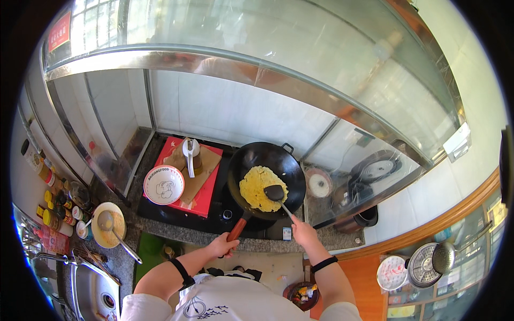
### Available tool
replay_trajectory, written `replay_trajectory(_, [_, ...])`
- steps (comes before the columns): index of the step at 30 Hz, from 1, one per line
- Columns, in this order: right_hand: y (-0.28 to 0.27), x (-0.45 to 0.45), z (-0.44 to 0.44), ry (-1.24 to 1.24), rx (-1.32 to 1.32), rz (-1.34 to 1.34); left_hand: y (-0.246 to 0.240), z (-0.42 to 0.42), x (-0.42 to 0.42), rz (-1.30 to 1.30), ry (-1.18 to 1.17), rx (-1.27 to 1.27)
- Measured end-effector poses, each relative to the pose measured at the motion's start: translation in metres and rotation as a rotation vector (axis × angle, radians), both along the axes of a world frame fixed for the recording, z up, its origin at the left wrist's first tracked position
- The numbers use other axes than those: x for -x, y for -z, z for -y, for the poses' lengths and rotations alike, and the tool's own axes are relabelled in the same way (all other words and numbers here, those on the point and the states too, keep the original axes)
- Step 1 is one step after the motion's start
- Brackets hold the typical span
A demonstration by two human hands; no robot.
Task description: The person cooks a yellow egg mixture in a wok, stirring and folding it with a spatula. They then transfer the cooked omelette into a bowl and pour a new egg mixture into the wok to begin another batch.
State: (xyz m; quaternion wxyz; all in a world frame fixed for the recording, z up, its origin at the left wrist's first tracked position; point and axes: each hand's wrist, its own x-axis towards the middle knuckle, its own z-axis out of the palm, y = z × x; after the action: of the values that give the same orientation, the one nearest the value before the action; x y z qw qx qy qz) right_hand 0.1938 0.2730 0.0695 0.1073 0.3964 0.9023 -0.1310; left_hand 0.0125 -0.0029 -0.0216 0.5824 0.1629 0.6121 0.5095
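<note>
A black wok (263, 154) sits on the dark cooktop before me. My left hand (224, 244) grips its reddish wooden handle (237, 229). In the wok lies a flat, yellow, egg-like pancake (257, 184) with ragged edges. My right hand (304, 231) holds a spatula (274, 193) by its metal shaft; the dark blade rests over the pancake's right part. Whether the blade presses on the pancake or hovers just above it, I cannot tell.
Left of the wok, a white bowl (164, 185) and an oil jug (192, 158) stand on a red board (204, 200). A bowl of batter (117, 216) with a ladle (125, 246) is near the sink (86, 291). Seasoning jars (54, 220) line the left wall. Glass panels (361, 180) enclose the stove.
</note>
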Motion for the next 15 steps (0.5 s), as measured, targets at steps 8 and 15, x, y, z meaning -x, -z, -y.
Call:
replay_trajectory(8, [-0.020,-0.013,0.002,-0.070,0.189,-0.249,-0.003,0.001,-0.001,-0.016,-0.004,0.011])
replay_trajectory(15, [-0.030,-0.010,0.008,0.028,0.382,-0.286,-0.003,0.000,0.000,0.010,-0.001,0.016])
